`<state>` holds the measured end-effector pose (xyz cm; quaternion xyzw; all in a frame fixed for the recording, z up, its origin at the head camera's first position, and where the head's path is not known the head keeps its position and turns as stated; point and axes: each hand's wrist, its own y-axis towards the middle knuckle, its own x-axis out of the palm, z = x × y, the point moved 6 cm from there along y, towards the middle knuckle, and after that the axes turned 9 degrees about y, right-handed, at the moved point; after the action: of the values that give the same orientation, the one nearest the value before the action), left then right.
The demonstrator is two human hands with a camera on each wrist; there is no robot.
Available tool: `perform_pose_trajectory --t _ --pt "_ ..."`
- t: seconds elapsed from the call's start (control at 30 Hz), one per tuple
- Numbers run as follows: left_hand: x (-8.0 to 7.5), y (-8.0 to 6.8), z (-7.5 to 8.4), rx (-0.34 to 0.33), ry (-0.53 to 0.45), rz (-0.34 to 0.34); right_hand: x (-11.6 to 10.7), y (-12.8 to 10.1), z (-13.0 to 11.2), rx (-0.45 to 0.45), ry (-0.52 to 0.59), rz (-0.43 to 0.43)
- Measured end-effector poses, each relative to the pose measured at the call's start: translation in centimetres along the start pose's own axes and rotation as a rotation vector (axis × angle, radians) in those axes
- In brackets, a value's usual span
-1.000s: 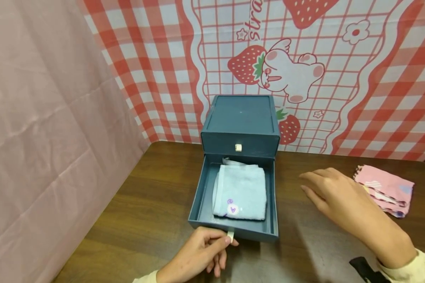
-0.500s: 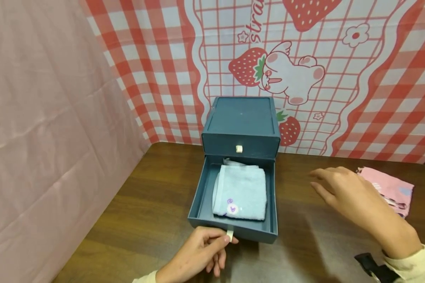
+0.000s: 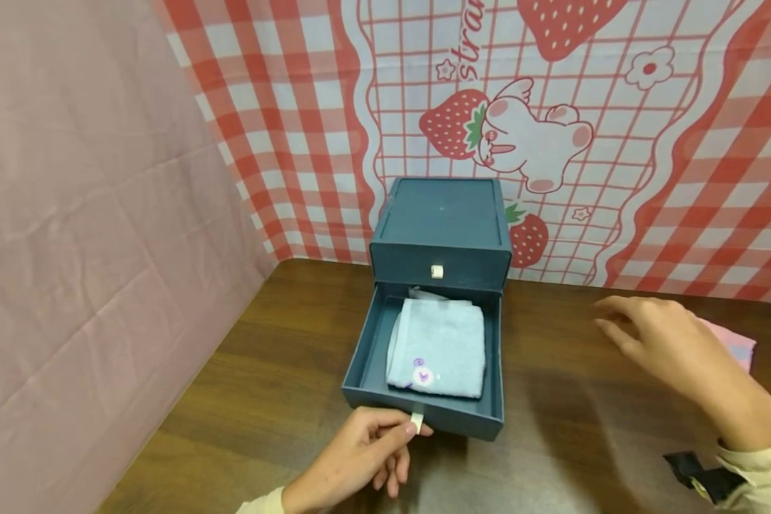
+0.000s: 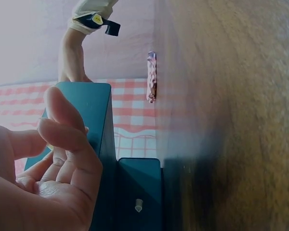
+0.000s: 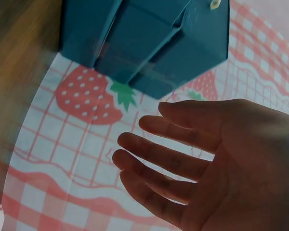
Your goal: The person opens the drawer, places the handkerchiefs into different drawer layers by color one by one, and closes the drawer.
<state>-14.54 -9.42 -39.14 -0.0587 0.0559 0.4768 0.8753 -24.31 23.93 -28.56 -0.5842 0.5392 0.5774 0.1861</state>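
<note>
A dark teal two-drawer box (image 3: 441, 228) stands at the back of the wooden table (image 3: 283, 371). Its lower drawer (image 3: 366, 357) is pulled out and holds a folded light blue towel (image 3: 438, 346) with a small round badge. My left hand (image 3: 360, 457) pinches the drawer's white pull tab (image 3: 416, 422) at the front. My right hand (image 3: 655, 339) hovers open, fingers spread, above the table to the right of the drawer, just in front of a folded pink cloth (image 3: 735, 346). In the right wrist view the right hand (image 5: 183, 159) holds nothing.
The upper drawer is closed, with a white knob (image 3: 437, 271). A strawberry-print checked backdrop (image 3: 552, 128) hangs behind the box, and a pink sheet (image 3: 90, 228) closes off the left side. A black strap (image 3: 694, 467) sits at my right wrist.
My right hand has drifted rightward away from the drawer and now covers most of the pink cloth. The left hand still pinches the pull tab; the drawer has not moved.
</note>
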Motion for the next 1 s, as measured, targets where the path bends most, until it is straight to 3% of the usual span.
perform_pose_trajectory --t 0.27,0.67,1.0 --pt "0.3 0.2 0.0 0.0 -0.006 -0.016 -0.5 -0.5 2.9 0.112 0.019 -0.044" --pt "0.1 0.2 0.6 0.0 -0.005 0.01 -1.4 -0.7 6.4 0.125 -0.002 -0.014" --pt "0.0 0.5 1.1 0.03 0.017 -0.013 -2.1 -1.5 8.9 0.152 -0.024 0.009"
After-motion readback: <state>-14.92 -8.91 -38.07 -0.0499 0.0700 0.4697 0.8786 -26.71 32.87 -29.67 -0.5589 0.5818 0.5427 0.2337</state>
